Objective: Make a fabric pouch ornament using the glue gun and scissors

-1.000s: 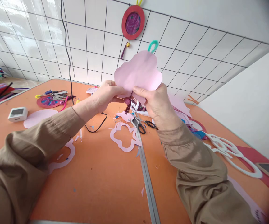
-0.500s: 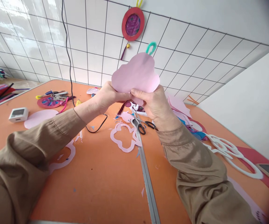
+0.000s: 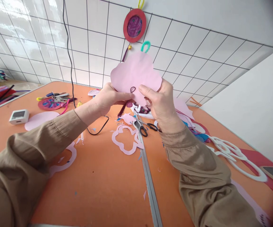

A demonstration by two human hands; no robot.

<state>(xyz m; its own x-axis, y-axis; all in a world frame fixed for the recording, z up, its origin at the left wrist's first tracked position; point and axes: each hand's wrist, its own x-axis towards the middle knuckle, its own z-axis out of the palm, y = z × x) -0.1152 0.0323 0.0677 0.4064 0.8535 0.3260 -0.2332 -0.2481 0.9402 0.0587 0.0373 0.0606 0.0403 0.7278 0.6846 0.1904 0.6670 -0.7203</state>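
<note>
Both hands hold up a smooth, cloud-shaped pink paper cutout (image 3: 135,74). The left hand (image 3: 108,99) pinches its lower edge. The right hand (image 3: 161,101) fingers clamp beside a dark cord loop (image 3: 132,90).

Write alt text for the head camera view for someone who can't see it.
The left hand and right hand hold up a pink cloud-shaped paper cutout by its lower edge, above an orange table. A small dark cord loop lies on the paper and a tassel hangs below it. Scissors and paper scraps lie on the table.
</note>
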